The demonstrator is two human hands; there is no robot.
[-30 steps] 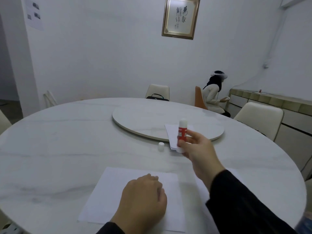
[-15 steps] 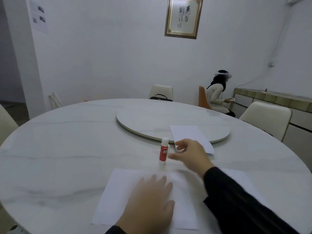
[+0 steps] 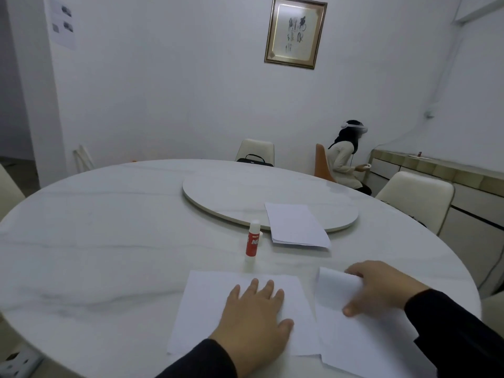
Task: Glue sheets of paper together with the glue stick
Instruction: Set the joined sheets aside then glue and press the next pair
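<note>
A white sheet of paper (image 3: 207, 309) lies flat on the table in front of me, and my left hand (image 3: 256, 320) presses on it with fingers spread. To its right lies a second sheet (image 3: 362, 345); my right hand (image 3: 381, 287) grips its far left corner and curls it upward. The red-and-white glue stick (image 3: 252, 242) stands upright and capped just beyond the first sheet, apart from both hands. A stack of more white sheets (image 3: 296, 225) rests partly on the turntable's near edge.
The round white marble table (image 3: 95, 241) carries a raised turntable (image 3: 245, 192) at its centre. Cream chairs stand at the far side and right (image 3: 414, 197). A seated person (image 3: 346, 159) with a headset faces a sideboard (image 3: 436, 170) at the right wall.
My right hand set the glue stick upright on the table, let it go, and moved right to lift the corner of the second sheet. My left hand opened flat on the first sheet.
</note>
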